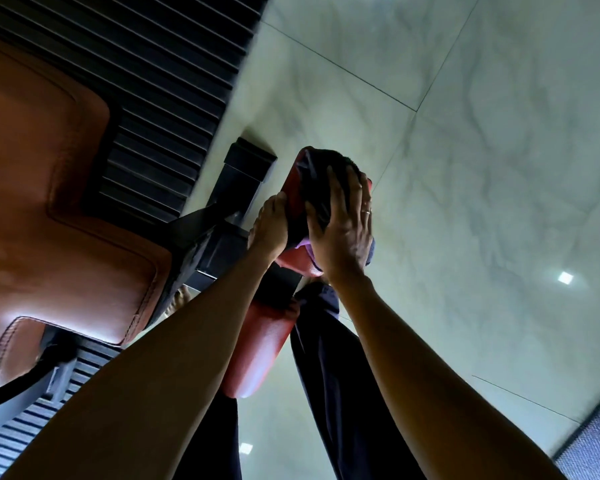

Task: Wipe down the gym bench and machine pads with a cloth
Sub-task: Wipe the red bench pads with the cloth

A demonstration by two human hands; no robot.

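A red roller pad [291, 192] sticks out from the black machine frame [236, 181] at mid-frame. A dark cloth [321, 174] with a purple edge is draped over it. My right hand [340, 226] lies flat on the cloth with fingers spread, pressing it onto the pad; a ring shows on one finger. My left hand [269, 226] grips the pad's left side, fingers curled round it. A second red roller pad [260, 351] sits lower, between my forearms. The brown bench seat pad [49, 209] fills the left.
Pale marble floor tiles [482, 168] spread to the right, with ceiling-light reflections. A black ribbed mat [160, 71] lies under the bench at upper left. My dark trouser legs [329, 375] are below the pads. A grey carpet edge [596, 441] shows at bottom right.
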